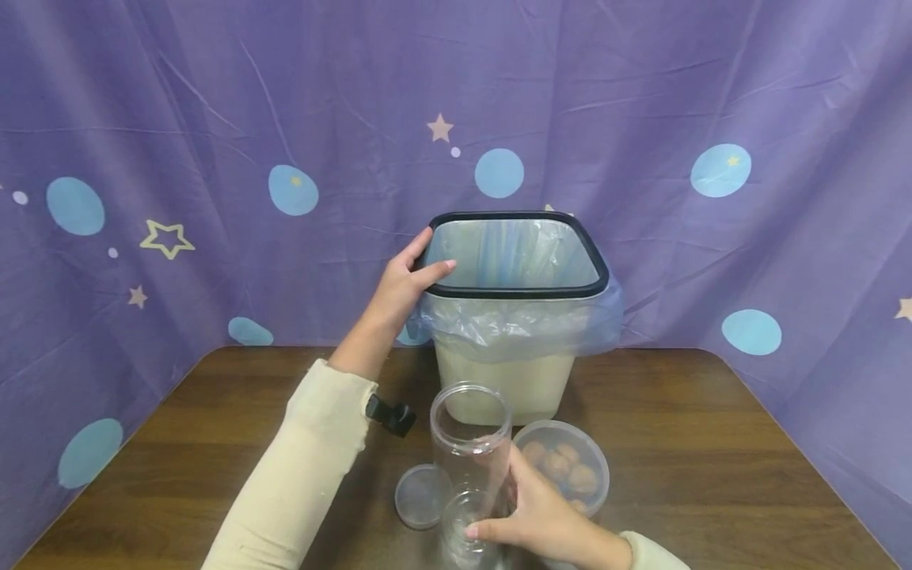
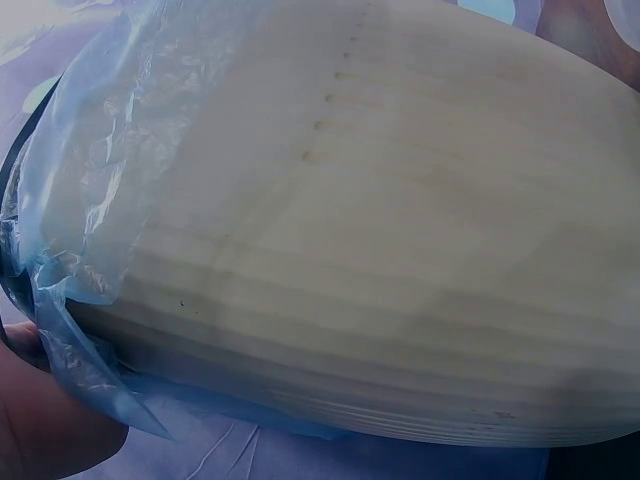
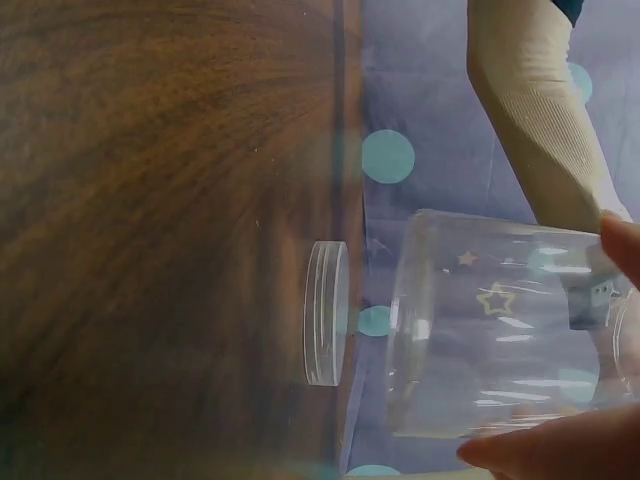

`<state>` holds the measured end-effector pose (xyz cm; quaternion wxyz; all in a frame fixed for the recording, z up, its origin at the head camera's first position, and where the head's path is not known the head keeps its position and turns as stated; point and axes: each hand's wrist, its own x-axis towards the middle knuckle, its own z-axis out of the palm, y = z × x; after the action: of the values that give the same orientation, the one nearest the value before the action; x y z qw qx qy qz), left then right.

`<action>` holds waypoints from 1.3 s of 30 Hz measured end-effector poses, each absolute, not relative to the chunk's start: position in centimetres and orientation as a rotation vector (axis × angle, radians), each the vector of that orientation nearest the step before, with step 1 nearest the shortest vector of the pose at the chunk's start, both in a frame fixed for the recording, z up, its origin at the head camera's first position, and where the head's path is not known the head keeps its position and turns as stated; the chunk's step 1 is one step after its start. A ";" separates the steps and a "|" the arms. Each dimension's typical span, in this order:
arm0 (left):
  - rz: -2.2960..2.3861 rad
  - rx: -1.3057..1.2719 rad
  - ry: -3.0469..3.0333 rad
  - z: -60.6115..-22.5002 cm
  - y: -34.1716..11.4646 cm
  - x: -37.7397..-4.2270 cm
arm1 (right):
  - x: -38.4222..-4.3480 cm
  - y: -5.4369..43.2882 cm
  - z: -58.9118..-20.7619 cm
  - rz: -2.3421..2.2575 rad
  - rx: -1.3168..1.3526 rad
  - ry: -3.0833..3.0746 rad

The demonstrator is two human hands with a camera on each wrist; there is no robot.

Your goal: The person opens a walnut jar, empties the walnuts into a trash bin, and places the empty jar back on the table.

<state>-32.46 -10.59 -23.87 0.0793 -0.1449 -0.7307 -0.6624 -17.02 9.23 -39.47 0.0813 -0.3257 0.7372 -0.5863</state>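
My left hand (image 1: 395,293) grips the black rim (image 1: 513,294) of a cream trash bin (image 1: 506,392) at its left corner, the thumb over the inside. A bluish plastic bag (image 1: 509,326) lines the bin and hangs over its sides; the left wrist view shows the bin wall (image 2: 430,230) close up. My right hand (image 1: 545,518) holds a clear plastic jar (image 1: 470,467) upright around its side, its mouth uncovered. In the right wrist view the jar's base stands slightly off the table. A clear round lid (image 1: 419,497) lies on the table left of the jar.
A clear round tub (image 1: 602,475) with several brown, walnut-like pieces stands right of the jar, partly behind my right hand. The wooden table (image 1: 684,443) ends at a purple curtain (image 1: 370,95) behind the bin. A black strap device (image 1: 390,415) sits on my left sleeve.
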 end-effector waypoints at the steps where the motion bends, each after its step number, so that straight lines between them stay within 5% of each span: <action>1: -1.982 -0.433 -2.187 -23.9 -10.6 -32.4 | -17.0 9.2 -39.5 -1.746 -0.958 2.205; 39: -2.019 -0.437 -2.145 -23.9 -10.6 -32.5 | -17.2 5.8 -41.9 -1.960 -0.707 2.308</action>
<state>-32.49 -10.57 -23.94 0.0815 -0.1462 -0.7179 -0.6757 -17.16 5.82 -41.88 0.0161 -0.2274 0.7421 -0.6303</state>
